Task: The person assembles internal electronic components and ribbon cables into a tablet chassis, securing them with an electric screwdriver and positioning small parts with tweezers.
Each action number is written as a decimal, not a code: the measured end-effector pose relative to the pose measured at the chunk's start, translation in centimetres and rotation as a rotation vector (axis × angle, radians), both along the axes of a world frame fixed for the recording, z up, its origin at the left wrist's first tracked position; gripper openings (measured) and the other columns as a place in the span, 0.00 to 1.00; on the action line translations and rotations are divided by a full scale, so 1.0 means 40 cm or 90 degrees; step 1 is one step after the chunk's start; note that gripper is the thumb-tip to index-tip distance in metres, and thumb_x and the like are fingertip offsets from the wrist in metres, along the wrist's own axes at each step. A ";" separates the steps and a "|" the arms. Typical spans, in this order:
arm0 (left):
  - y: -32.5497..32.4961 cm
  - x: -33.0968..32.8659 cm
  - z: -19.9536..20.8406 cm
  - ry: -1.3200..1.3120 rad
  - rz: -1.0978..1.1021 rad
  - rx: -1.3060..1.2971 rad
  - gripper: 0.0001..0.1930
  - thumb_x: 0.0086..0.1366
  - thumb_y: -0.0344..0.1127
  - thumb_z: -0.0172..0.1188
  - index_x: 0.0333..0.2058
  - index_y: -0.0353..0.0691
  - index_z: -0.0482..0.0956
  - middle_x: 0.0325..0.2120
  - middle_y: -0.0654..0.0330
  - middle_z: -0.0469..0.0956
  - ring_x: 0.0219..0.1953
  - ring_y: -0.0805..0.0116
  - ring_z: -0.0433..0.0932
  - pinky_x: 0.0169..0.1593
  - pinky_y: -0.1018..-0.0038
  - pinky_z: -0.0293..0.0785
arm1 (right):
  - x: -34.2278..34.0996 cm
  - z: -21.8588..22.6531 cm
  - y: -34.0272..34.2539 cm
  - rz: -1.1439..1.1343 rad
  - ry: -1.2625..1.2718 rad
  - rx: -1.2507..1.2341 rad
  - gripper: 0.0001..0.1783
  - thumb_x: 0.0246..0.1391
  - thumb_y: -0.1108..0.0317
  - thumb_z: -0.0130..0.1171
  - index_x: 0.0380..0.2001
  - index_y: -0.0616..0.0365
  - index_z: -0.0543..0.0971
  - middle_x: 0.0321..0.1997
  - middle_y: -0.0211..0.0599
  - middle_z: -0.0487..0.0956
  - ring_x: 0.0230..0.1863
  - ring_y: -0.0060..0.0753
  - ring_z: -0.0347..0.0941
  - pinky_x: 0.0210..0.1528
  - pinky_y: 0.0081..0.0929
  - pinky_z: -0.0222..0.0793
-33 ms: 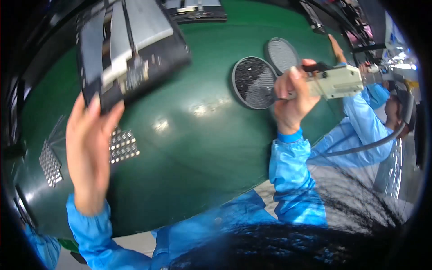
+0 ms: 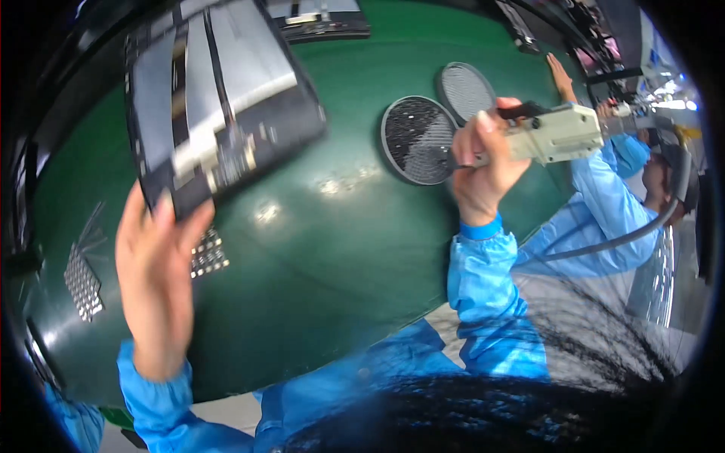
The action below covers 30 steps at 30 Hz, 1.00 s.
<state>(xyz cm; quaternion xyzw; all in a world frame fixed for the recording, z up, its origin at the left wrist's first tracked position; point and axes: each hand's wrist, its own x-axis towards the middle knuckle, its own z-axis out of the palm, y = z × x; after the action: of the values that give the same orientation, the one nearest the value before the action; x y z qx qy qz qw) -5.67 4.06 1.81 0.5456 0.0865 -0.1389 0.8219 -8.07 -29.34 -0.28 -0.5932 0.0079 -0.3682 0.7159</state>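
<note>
My left hand is closed on the near corner of an opened tablet-like device, thumb and fingers at its edge. The device has silver battery panels and a black frame with a circuit board at the near end. It is slightly blurred. My right hand grips a beige powered screwdriver with a black lever. Its tip points left, over the rim of a round dish partly covered with small black pieces, probably screws.
Behind that dish lies a second round ridged dish. Sheets of small silvery parts rest at left, one partly behind my left hand. Another opened device is at the far side of the green mat. A co-worker's sleeve and a grey hose are at right.
My left hand has moved slightly toward me with the device, whose near end now sits lower in view. My right hand with the screwdriver has shifted slightly left in view.
</note>
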 end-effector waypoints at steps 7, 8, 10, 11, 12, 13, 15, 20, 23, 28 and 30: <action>-0.053 -0.179 0.012 0.124 -0.079 0.000 0.38 0.65 0.26 0.60 0.69 0.32 0.47 0.58 0.44 0.70 0.58 0.55 0.74 0.58 0.55 0.75 | 0.012 0.005 -0.007 0.002 0.040 -0.003 0.18 0.53 0.78 0.57 0.48 0.64 0.69 0.21 0.31 0.65 0.12 0.21 0.57 0.13 0.22 0.52; -0.061 -0.185 0.009 0.140 -0.096 -0.011 0.39 0.65 0.24 0.59 0.69 0.32 0.47 0.58 0.44 0.70 0.58 0.56 0.74 0.58 0.57 0.75 | 0.011 0.005 -0.008 0.000 0.041 -0.005 0.18 0.53 0.78 0.57 0.48 0.64 0.69 0.21 0.31 0.65 0.12 0.21 0.57 0.13 0.22 0.52; -0.071 -0.196 -0.014 0.157 -0.113 -0.018 0.39 0.64 0.22 0.59 0.69 0.32 0.46 0.58 0.43 0.70 0.59 0.56 0.73 0.59 0.58 0.75 | 0.010 -0.001 -0.012 0.012 0.050 -0.022 0.18 0.52 0.78 0.57 0.48 0.64 0.69 0.20 0.31 0.65 0.12 0.21 0.57 0.13 0.22 0.51; -0.075 -0.205 -0.039 0.110 -0.132 0.012 0.39 0.64 0.20 0.58 0.69 0.33 0.46 0.58 0.43 0.69 0.58 0.56 0.73 0.59 0.60 0.75 | 0.011 -0.003 -0.013 0.011 0.051 -0.021 0.18 0.52 0.78 0.57 0.48 0.64 0.69 0.20 0.31 0.65 0.12 0.21 0.57 0.13 0.22 0.51; -0.079 -0.207 -0.048 0.062 -0.150 0.042 0.39 0.64 0.18 0.58 0.68 0.33 0.46 0.59 0.43 0.68 0.58 0.57 0.73 0.58 0.63 0.75 | 0.013 -0.004 -0.012 0.008 0.054 -0.031 0.19 0.52 0.78 0.57 0.48 0.65 0.68 0.20 0.31 0.65 0.12 0.21 0.57 0.13 0.22 0.51; -0.086 -0.210 -0.044 0.070 -0.135 0.046 0.38 0.63 0.15 0.57 0.68 0.32 0.47 0.58 0.44 0.68 0.58 0.58 0.73 0.56 0.69 0.76 | 0.014 -0.005 -0.011 0.006 0.056 -0.041 0.19 0.52 0.78 0.57 0.48 0.65 0.68 0.20 0.31 0.65 0.12 0.21 0.57 0.13 0.22 0.51; -0.103 -0.200 -0.015 0.123 -0.121 0.040 0.39 0.64 0.16 0.58 0.68 0.32 0.46 0.57 0.45 0.68 0.57 0.59 0.73 0.54 0.71 0.76 | 0.012 -0.007 -0.018 0.026 0.048 -0.011 0.18 0.52 0.79 0.60 0.46 0.64 0.69 0.21 0.32 0.69 0.13 0.21 0.60 0.14 0.22 0.54; -0.053 -0.177 -0.030 0.044 -0.255 0.234 0.39 0.62 0.21 0.65 0.66 0.29 0.51 0.47 0.48 0.72 0.47 0.64 0.79 0.45 0.75 0.79 | 0.008 -0.005 -0.026 0.045 0.037 -0.006 0.18 0.52 0.81 0.62 0.45 0.63 0.71 0.22 0.32 0.72 0.14 0.21 0.64 0.16 0.21 0.57; -0.023 -0.144 -0.027 -0.110 -0.393 0.419 0.38 0.58 0.25 0.71 0.62 0.27 0.59 0.35 0.51 0.75 0.33 0.68 0.80 0.36 0.76 0.79 | 0.014 -0.011 -0.010 0.033 0.039 -0.060 0.18 0.53 0.78 0.58 0.47 0.63 0.69 0.20 0.31 0.65 0.11 0.21 0.57 0.13 0.22 0.51; 0.045 -0.106 -0.006 -0.173 -0.376 0.529 0.28 0.52 0.26 0.74 0.52 0.30 0.73 0.23 0.56 0.74 0.21 0.70 0.74 0.27 0.76 0.71 | 0.021 -0.014 0.010 0.051 0.043 -0.043 0.15 0.52 0.78 0.59 0.43 0.60 0.69 0.23 0.32 0.67 0.13 0.21 0.58 0.14 0.21 0.54; 0.072 -0.060 0.037 -0.147 -0.330 0.591 0.26 0.49 0.25 0.73 0.48 0.31 0.76 0.25 0.54 0.73 0.24 0.66 0.74 0.30 0.73 0.73 | 0.023 -0.016 0.006 0.052 0.063 -0.061 0.16 0.52 0.78 0.61 0.42 0.58 0.69 0.26 0.32 0.68 0.13 0.21 0.59 0.15 0.22 0.57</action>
<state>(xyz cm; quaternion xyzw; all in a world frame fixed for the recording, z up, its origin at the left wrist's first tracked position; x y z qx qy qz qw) -8.08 6.94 3.29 0.8663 -0.0895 -0.2235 0.4376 -7.14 -29.10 -0.92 -0.6444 0.0014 -0.3087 0.6996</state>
